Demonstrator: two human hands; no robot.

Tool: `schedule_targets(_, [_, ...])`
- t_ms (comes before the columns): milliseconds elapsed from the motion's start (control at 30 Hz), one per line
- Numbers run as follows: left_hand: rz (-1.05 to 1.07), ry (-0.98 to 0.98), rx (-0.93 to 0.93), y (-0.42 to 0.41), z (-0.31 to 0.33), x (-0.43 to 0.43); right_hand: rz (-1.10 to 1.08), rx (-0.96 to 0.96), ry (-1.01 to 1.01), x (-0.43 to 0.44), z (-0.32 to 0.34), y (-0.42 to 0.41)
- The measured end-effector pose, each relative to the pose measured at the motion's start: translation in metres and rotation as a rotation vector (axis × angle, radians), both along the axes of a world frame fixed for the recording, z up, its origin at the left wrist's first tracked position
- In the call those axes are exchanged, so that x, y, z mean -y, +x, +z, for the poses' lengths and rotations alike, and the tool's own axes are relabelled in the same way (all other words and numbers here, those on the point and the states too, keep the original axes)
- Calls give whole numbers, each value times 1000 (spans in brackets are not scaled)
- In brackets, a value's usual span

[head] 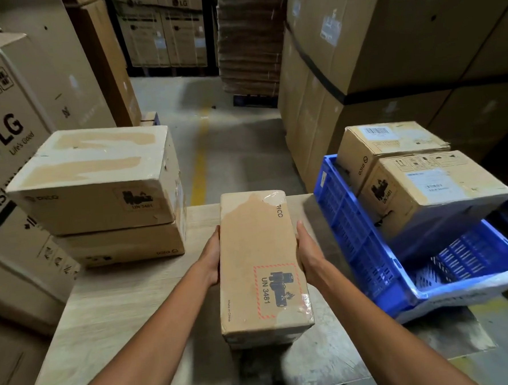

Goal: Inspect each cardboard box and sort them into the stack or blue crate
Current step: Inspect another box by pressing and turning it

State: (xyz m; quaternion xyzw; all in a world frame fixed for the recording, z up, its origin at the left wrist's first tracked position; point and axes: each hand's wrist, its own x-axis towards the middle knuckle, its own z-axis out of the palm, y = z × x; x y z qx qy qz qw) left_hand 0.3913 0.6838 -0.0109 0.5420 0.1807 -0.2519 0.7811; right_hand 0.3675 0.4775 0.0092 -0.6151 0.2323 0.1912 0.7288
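- So, a person held 1 cardboard box in the middle, over the desk, with its long side pointing away.
- The left hand was on the box's left side, and its grip was clamped on the box.
- The right hand was on the box's right side, and its grip was clamped on the box too.
- The fingers of both hands were hidden behind the box.
- The top of the box had a red-edged sticker that said UN 3481.
- I could not tell if the box touched the desk.
- On the left of the desk stood a stack of 2 boxes, with the top box lying on the bottom box.
- On the right sat the blue crate, at the desk's edge.
- Inside the crate were 2 boxes, a far box and a near box, touching each other.
- Big brown cartons stood all around.
- A yellow line ran along the floor.
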Motion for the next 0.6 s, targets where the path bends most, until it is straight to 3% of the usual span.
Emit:
schedule_targets(133, [63,-90,134,3,11,-7,-77,151,28,1,14,-1])
schedule_targets(267, [256,-121,230,1,17,-23,-148,255,76,-6,27,-8])
schedule_targets(367, [323,-104,260,-8,13,-28,-163,226,163,-14,25,-21])
schedule_targets(467, [350,41,325,-23,0,-23,-174,157,252,-19,11,-34])
schedule_targets(600, [344,18,295,-44,-3,-15,-172,105,191,-21,4,-44])
